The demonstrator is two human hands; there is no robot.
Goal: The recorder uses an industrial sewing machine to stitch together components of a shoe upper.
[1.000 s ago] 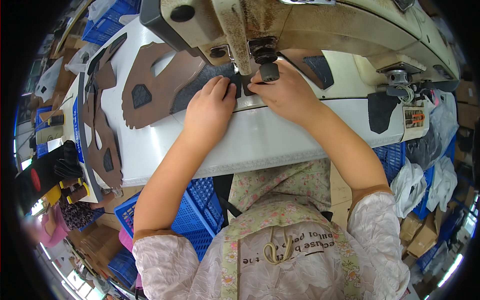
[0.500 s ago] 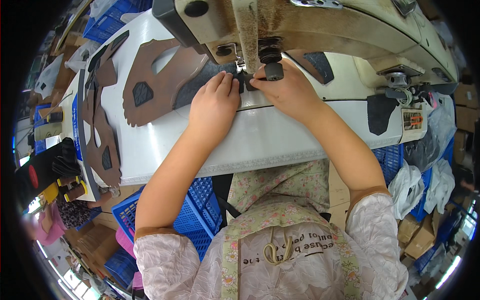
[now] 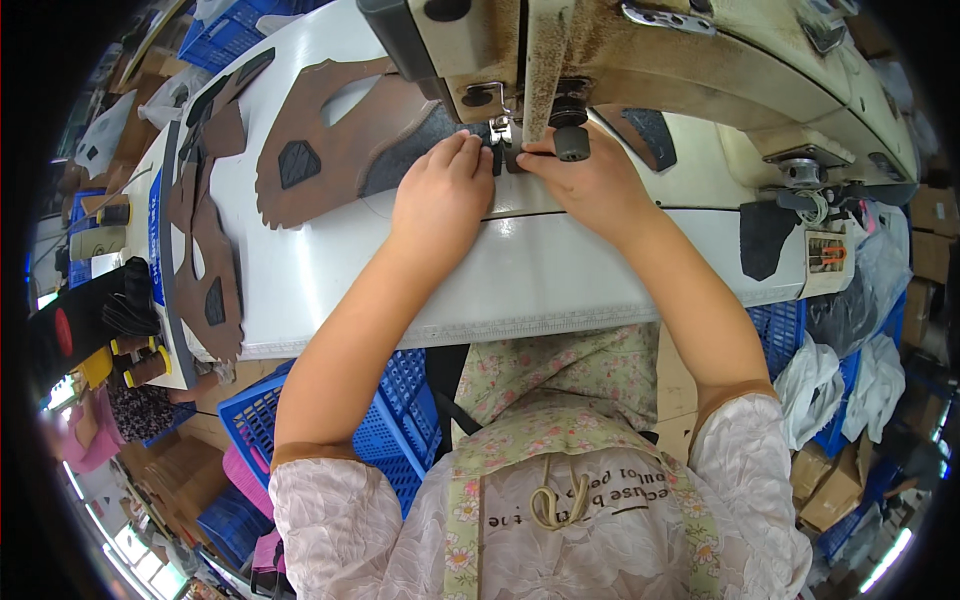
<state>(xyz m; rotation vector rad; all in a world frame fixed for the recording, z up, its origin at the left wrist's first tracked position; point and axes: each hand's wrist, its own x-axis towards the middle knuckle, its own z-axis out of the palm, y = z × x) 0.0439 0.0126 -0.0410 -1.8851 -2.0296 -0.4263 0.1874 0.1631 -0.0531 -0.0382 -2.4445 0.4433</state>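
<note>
At the far left of the frame a stack of brown leather cut-outs with dark mesh patches (image 3: 205, 270) lies along the edge of the white table (image 3: 330, 290), untouched. Just right of it, the large brown leather shoe-upper piece with a dark grey panel (image 3: 340, 150) spreads across the upper middle of the table, its right end running in under the needle.

Compared with a second ago, both hands sit closer in under the beige sewing machine head (image 3: 640, 50), and the piece has fed a little further toward the presser foot (image 3: 500, 135); the seam looks to be in progress, the hands steering the leather as it goes.

The left hand (image 3: 440, 195) lies flat, fingers together and pressed down on the dark grey panel, fingertips right beside the presser foot. No closed grip there, just an open palm pinning the leather.

Moving right, the right hand (image 3: 590, 180) sits just past the needle, its fingertips pinched narrow on the edge of the piece below the black round knob (image 3: 572, 142). So the piece lies under and between both hands, touching each.

At the lower left, a blue plastic crate (image 3: 380, 430) stands under the table.
</note>
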